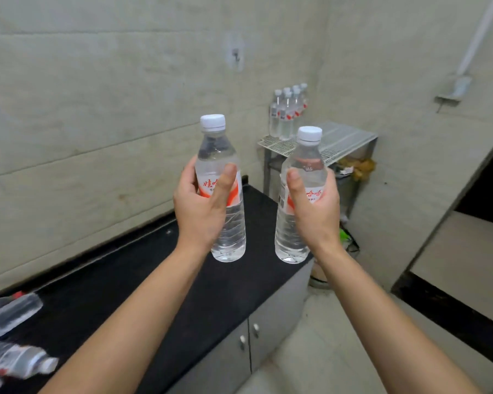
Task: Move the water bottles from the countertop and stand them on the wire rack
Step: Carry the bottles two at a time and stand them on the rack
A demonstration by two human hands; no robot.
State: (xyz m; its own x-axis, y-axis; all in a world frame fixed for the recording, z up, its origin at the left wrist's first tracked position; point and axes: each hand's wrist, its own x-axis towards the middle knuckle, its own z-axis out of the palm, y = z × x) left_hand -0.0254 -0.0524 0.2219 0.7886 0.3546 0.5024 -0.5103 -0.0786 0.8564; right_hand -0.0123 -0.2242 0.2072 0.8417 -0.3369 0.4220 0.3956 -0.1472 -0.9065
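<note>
Two upright water bottles are carried at once, left hand (202,206) wrapped around one (221,189), right hand (315,209) around another (299,200), above the black worktop (143,280), probably bound for the wire rack (339,140) where standing bottles (288,112) cluster; others (10,336) lie behind.

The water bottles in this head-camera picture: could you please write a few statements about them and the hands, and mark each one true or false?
1. Each hand holds one upright bottle. True: the left hand grips the left bottle and the right hand grips the right bottle.
2. The held bottles have red caps. False: both caps are white.
3. The wire rack already carries a group of standing bottles. True.
4. The standing bottles fill the whole rack. False: they cluster at its far left corner.
5. Bottles lie on the black countertop at lower left. True.
</note>
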